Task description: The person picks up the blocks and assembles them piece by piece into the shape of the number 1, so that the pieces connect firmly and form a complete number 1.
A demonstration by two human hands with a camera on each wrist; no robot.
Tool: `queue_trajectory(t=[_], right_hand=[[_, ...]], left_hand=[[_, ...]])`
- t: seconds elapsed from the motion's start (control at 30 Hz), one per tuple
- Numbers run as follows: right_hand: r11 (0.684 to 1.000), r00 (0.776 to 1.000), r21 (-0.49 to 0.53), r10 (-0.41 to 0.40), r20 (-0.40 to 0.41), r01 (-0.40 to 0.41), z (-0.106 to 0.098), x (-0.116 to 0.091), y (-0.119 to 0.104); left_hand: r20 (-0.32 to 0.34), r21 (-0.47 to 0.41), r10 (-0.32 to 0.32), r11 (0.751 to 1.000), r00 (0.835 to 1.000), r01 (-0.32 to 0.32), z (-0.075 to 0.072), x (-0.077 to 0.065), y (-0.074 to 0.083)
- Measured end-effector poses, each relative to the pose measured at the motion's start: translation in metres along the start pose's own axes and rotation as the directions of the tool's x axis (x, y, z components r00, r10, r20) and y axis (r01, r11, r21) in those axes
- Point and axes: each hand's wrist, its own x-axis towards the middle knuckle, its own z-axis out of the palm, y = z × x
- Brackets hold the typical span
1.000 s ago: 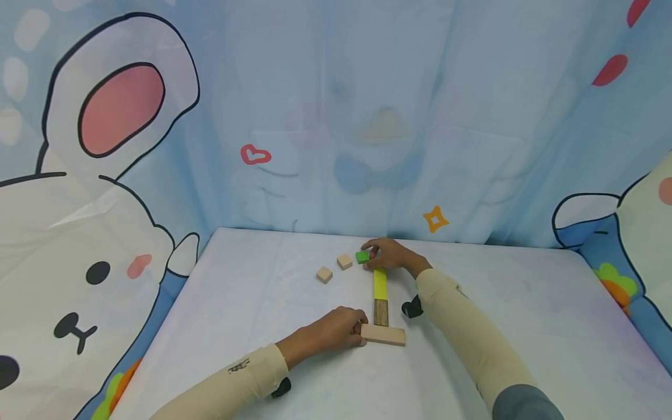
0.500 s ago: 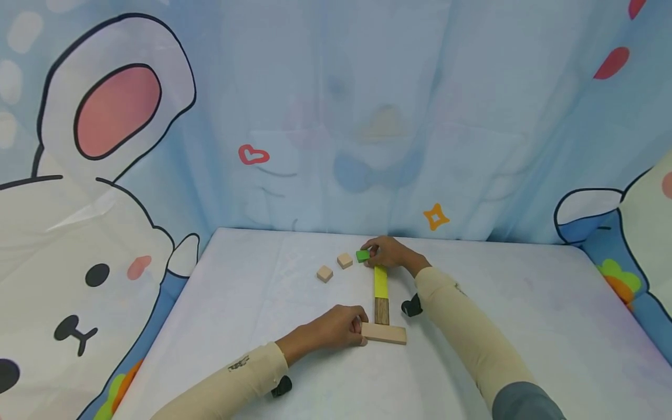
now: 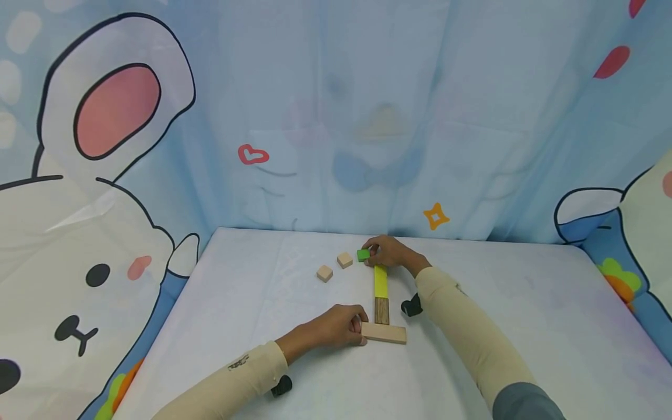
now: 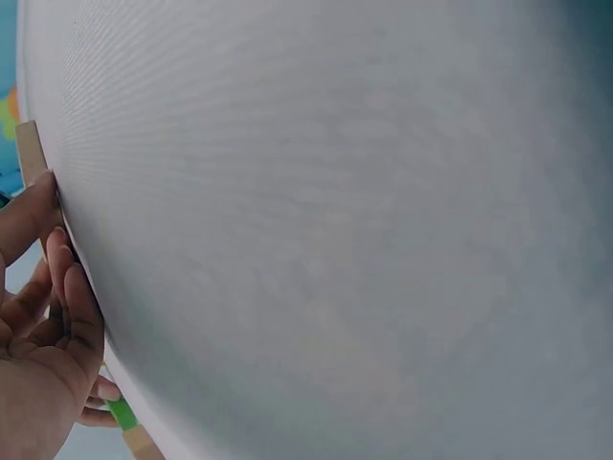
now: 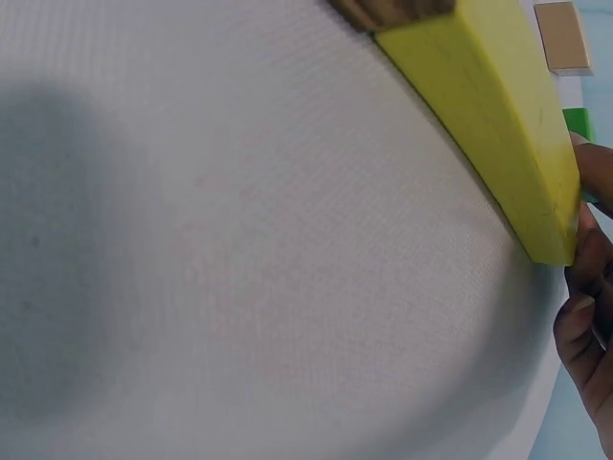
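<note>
My left hand [image 3: 338, 326] pinches the left end of a plain wooden plank block [image 3: 384, 333]; in the left wrist view its fingers cover part of that plank. From the plank's far side, a dark brown block [image 3: 381, 311] and a yellow block [image 3: 381, 283] run away from me in a line. At the far end of the yellow block, my right hand [image 3: 389, 252] holds a small green block [image 3: 363, 255] between thumb and fingers, which hide its right part. The right wrist view shows the yellow block [image 5: 488, 125] up close, with the fingers just past its end.
Two small wooden cubes, a nearer one [image 3: 325, 273] and a farther one [image 3: 345, 260], lie left of the green block. The white table [image 3: 525, 326] ends at a blue cartoon-print curtain [image 3: 315, 116]. A black wrist camera [image 3: 412, 305] sits under the right sleeve.
</note>
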Motion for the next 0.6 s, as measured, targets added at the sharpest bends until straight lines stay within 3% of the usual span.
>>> queue_trajectory(t=[0.6], right_hand=[[0.999, 0.997, -0.025, -0.031, -0.069, 0.029, -0.013, -0.013, 0.005]], left_hand=[[0.013, -0.006, -0.007, 1.000, 1.000, 0.008, -0.001, 0.002, -0.001]])
